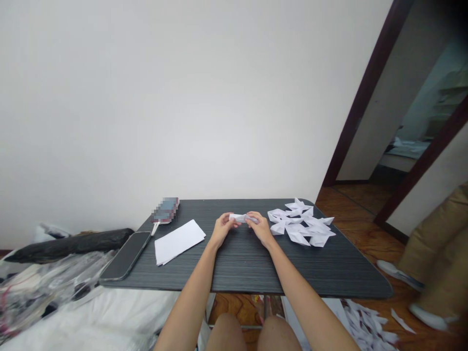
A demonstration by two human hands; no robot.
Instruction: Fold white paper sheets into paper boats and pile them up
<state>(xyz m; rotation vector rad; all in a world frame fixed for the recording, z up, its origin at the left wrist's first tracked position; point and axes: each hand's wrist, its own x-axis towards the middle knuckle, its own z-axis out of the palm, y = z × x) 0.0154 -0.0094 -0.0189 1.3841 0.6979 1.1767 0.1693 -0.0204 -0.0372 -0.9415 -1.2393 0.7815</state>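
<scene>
Above the middle of the dark table (pixel 241 273), a small folded white paper (pixel 239 218) spans the gap between my two hands. My left hand (pixel 221 228) pinches its left end, and my right hand (pixel 260 226) pinches its right end. The fingers cover both ends, so the exact folded shape is partly hidden. Right of my right hand lies a group of folded white paper boats (pixel 300 224). A stack of flat white paper sheets (pixel 179 242) rests to the left of my left hand.
A phone (pixel 126 256) lies at the table's left edge, with a blurred-out device (pixel 166 209) behind it. Plastic-wrapped bundles (pixel 66 273) fill the left side. More folded papers (pixel 369 324) lie low at the right. A person in tan trousers (pixel 435 243) stands on the right.
</scene>
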